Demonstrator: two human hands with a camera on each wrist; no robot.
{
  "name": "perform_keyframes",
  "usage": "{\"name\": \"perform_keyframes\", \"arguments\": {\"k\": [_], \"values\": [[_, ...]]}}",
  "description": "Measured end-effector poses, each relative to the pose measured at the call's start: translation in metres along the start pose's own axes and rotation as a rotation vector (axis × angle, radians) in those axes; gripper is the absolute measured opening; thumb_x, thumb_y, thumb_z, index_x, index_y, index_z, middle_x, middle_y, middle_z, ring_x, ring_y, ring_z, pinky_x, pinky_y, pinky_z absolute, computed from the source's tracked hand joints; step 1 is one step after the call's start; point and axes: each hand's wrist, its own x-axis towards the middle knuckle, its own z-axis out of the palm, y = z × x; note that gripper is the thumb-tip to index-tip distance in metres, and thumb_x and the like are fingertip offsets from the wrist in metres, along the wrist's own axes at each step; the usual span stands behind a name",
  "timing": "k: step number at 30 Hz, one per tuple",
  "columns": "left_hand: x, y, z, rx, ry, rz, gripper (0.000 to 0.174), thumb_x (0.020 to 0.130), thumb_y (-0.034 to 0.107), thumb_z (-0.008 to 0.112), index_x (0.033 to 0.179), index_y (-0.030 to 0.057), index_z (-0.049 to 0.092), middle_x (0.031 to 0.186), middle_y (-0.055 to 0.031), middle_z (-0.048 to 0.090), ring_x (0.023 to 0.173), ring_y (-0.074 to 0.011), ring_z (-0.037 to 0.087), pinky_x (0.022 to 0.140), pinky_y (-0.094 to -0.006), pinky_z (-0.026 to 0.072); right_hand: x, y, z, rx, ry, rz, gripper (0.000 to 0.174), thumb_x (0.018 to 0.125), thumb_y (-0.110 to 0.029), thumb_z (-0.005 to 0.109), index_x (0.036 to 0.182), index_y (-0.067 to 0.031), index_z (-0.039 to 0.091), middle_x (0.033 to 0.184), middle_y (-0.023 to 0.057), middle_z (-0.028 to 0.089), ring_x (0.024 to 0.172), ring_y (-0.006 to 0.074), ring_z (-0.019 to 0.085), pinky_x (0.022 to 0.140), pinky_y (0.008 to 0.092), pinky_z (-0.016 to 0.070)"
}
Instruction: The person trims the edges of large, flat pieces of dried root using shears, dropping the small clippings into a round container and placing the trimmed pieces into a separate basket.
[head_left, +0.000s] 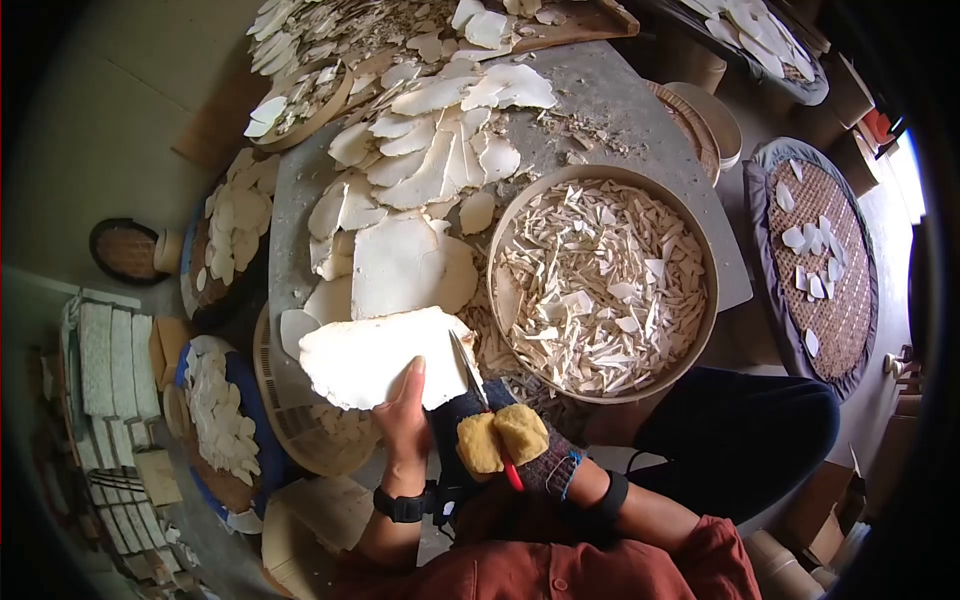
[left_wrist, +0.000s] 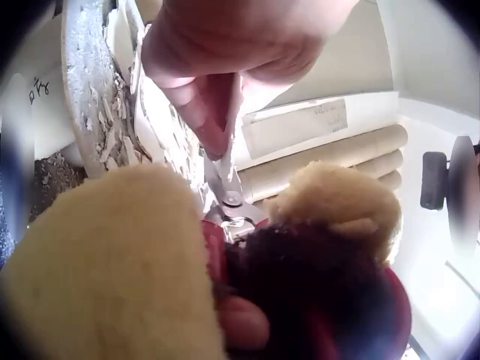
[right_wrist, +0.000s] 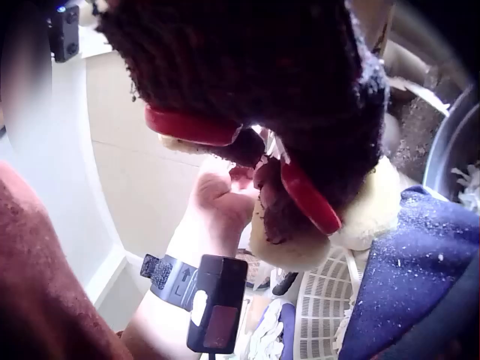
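In the head view my left hand point(head_left: 404, 410) grips a white, flat, brittle-looking sheet point(head_left: 370, 352) by its near edge, thumb on top. My right hand point(head_left: 553, 465), in a dark knitted glove with yellow foam pads point(head_left: 480, 446), holds red-handled scissors point(head_left: 513, 474). Their blades reach up over the sheet's right end. The left wrist view shows the scissors' pivot point(left_wrist: 233, 199) close below the left fingers. From the right wrist, red handle loops point(right_wrist: 196, 126) show around the gloved fingers. Foam hides part of the grip.
A round tray point(head_left: 713, 300) full of narrow white slivers stands on the grey table point(head_left: 640, 115) to the right. Overlapping white sheets point(head_left: 410, 265) lie ahead. Scraps litter the tabletop. A pale basket point(head_left: 268, 385) is at the left, a woven tray point(head_left: 835, 270) at the far right.
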Motion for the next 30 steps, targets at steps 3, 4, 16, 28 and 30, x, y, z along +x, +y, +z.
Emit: {"name": "perform_keyframes", "arguments": {"k": [3, 4, 16, 28, 30], "values": [[-0.004, 0.020, -0.005, -0.272, -0.044, -0.263, 0.025, 0.084, 0.004, 0.059, 0.108, -0.0011, 0.060, 0.104, -0.0141, 0.062, 0.093, -0.0222, 0.060, 0.084, -0.0297, 0.0469, -0.011, 0.012, 0.009, 0.076, 0.105, 0.034, 0.044, 0.072, -0.013, 0.066, 0.114, -0.0026, 0.054, 0.110, 0.0176, 0.058, 0.102, 0.0288, 0.055, 0.089, 0.0367, 0.0427], [-0.001, 0.034, -0.001, -0.657, 0.037, -0.548, 0.024, 0.083, 0.004, 0.061, 0.106, -0.0028, 0.060, 0.102, -0.0124, 0.063, 0.091, -0.0197, 0.060, 0.082, -0.0287, 0.0474, -0.013, 0.013, 0.013, 0.130, 0.153, 0.071, 0.043, 0.072, -0.012, 0.065, 0.113, -0.0029, 0.054, 0.108, 0.0166, 0.058, 0.101, 0.0291, 0.055, 0.089, 0.0366, 0.0429], [0.004, 0.028, 0.011, -1.007, 0.193, -0.773, 0.031, 0.080, 0.005, 0.064, 0.108, -0.0065, 0.057, 0.105, -0.0105, 0.060, 0.092, -0.0180, 0.059, 0.082, -0.0308, 0.0474, -0.008, 0.026, 0.001, -0.198, 0.104, -0.109, 0.032, 0.078, -0.014, 0.060, 0.109, -0.0058, 0.058, 0.105, 0.0121, 0.061, 0.096, 0.0253, 0.059, 0.085, 0.0337, 0.0462], [0.005, 0.038, 0.002, -1.045, 0.108, -0.755, 0.033, 0.080, 0.007, 0.065, 0.110, -0.0050, 0.056, 0.106, -0.0104, 0.059, 0.094, -0.0186, 0.058, 0.084, -0.0321, 0.0462, 0.000, -0.017, -0.009, 0.221, 0.048, 0.013, 0.023, 0.089, -0.013, 0.050, 0.107, -0.0010, 0.058, 0.104, 0.0098, 0.063, 0.097, 0.0205, 0.061, 0.086, 0.0324, 0.0476], [0.006, 0.038, 0.002, -1.060, 0.084, -0.774, 0.034, 0.079, 0.005, 0.065, 0.110, -0.0046, 0.056, 0.105, -0.0105, 0.059, 0.093, -0.0186, 0.058, 0.084, -0.0320, 0.0470, -0.003, -0.014, -0.012, 0.039, 0.011, 0.004, 0.024, 0.089, -0.014, 0.050, 0.109, -0.0010, 0.056, 0.107, 0.0098, 0.061, 0.100, 0.0199, 0.059, 0.088, 0.0326, 0.0469]]}}
